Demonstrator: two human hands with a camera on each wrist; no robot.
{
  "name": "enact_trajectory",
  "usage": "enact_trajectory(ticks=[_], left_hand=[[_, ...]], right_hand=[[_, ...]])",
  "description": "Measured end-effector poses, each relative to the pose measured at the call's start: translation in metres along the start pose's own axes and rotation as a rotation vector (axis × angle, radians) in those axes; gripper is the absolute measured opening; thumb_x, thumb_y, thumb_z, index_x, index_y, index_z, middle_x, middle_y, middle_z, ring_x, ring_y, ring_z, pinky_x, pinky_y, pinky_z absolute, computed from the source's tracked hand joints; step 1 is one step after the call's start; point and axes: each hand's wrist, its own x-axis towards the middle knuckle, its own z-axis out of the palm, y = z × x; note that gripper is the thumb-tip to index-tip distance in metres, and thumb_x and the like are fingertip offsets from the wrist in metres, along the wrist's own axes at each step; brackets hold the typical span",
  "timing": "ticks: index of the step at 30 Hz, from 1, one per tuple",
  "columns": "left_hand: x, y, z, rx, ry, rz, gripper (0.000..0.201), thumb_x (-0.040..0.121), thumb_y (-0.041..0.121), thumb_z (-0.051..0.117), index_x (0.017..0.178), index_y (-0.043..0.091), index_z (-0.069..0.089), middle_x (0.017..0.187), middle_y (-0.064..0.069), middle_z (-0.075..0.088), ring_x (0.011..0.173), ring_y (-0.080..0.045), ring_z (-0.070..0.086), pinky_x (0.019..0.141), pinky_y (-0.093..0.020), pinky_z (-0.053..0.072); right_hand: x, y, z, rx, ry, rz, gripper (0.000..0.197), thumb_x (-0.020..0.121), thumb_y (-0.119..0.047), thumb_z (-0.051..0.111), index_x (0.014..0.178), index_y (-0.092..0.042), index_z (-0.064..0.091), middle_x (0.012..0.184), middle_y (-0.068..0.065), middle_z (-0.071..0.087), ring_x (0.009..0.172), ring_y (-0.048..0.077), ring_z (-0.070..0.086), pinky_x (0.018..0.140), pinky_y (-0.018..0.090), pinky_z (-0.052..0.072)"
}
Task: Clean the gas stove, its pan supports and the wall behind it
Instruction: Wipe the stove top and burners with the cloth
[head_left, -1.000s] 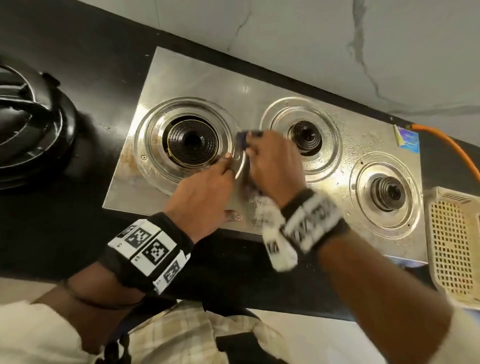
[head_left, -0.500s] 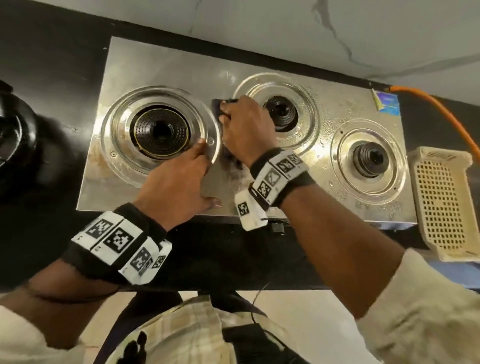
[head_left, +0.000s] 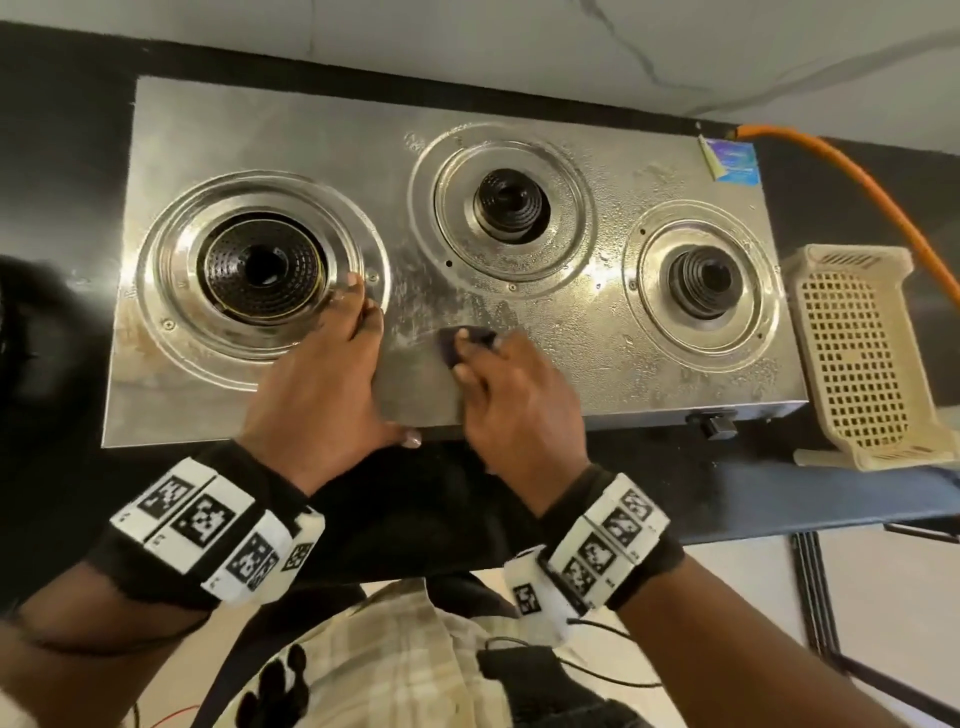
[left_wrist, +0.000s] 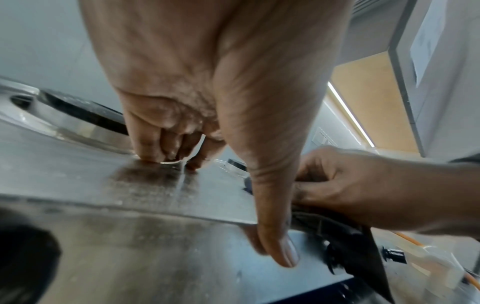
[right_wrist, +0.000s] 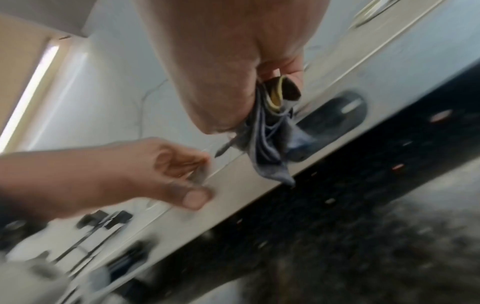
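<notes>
The steel gas stove has three burners and carries no pan supports. My left hand rests on it: its fingertips press beside the left burner's ring and the thumb lies over the front edge. My right hand grips a dark cleaning cloth and presses it on the wet steel between the left and middle burners, near the front. In the right wrist view the blue-grey cloth hangs bunched from the fingers. The pale marbled wall runs behind the stove.
A beige perforated plastic basket sits right of the stove on the black counter. An orange gas hose runs from the stove's back right corner. A stove knob juts from the front.
My right hand has pulled the cloth from the back, between the left and middle burners, toward the stove's front. My left hand has stayed by the left burner's ring.
</notes>
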Motion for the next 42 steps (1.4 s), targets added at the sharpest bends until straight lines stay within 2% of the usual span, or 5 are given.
enact_trajectory(ticks=[4, 17, 27, 38, 42], left_hand=[[0.0, 0.003, -0.005, -0.002, -0.021, -0.01, 0.145, 0.056, 0.071, 0.088, 0.164, 0.007, 0.017, 0.175, -0.005, -0.009, 0.161, -0.025, 0.007, 0.128, -0.043, 0.023], [0.0, 0.002, -0.004, -0.022, 0.057, 0.038, 0.106, 0.067, 0.044, 0.093, 0.155, 0.012, 0.043, 0.171, -0.015, 0.019, 0.148, -0.033, 0.042, 0.114, -0.044, 0.043], [0.0, -0.005, 0.001, -0.008, 0.017, -0.008, 0.146, 0.05, 0.074, 0.089, 0.164, 0.008, 0.025, 0.175, -0.004, 0.001, 0.16, -0.025, 0.014, 0.125, -0.04, 0.02], [0.0, -0.005, 0.005, -0.021, 0.1, 0.035, 0.116, 0.06, 0.048, 0.097, 0.154, 0.007, 0.043, 0.171, -0.014, 0.022, 0.152, -0.031, 0.036, 0.118, -0.045, 0.038], [0.002, -0.003, 0.003, 0.01, 0.066, -0.007, 0.137, 0.05, 0.062, 0.097, 0.158, 0.003, 0.037, 0.173, -0.011, 0.016, 0.157, -0.027, 0.025, 0.122, -0.035, 0.023]], right_hand=[[-0.001, 0.041, -0.018, -0.035, 0.111, 0.165, 0.03, 0.105, -0.028, 0.062, 0.128, -0.012, 0.071, 0.096, -0.002, 0.049, 0.068, 0.01, 0.047, 0.057, 0.02, 0.033], [0.023, -0.052, 0.035, -0.025, 0.028, 0.01, 0.032, 0.104, -0.031, 0.059, 0.132, -0.016, 0.065, 0.111, 0.006, 0.056, 0.084, 0.025, 0.064, 0.067, 0.039, 0.058], [0.014, 0.069, -0.029, -0.156, 0.2, 0.369, 0.037, 0.109, -0.034, 0.049, 0.135, -0.015, 0.068, 0.111, 0.011, 0.062, 0.08, 0.016, 0.05, 0.068, 0.027, 0.037], [0.006, -0.05, 0.028, -0.096, 0.007, 0.054, 0.033, 0.103, -0.024, 0.06, 0.134, -0.013, 0.061, 0.116, 0.01, 0.055, 0.086, 0.025, 0.063, 0.074, 0.042, 0.059], [-0.01, -0.013, 0.01, -0.087, 0.056, 0.089, 0.031, 0.103, -0.028, 0.061, 0.132, -0.019, 0.066, 0.113, 0.007, 0.057, 0.077, 0.024, 0.063, 0.069, 0.042, 0.058]])
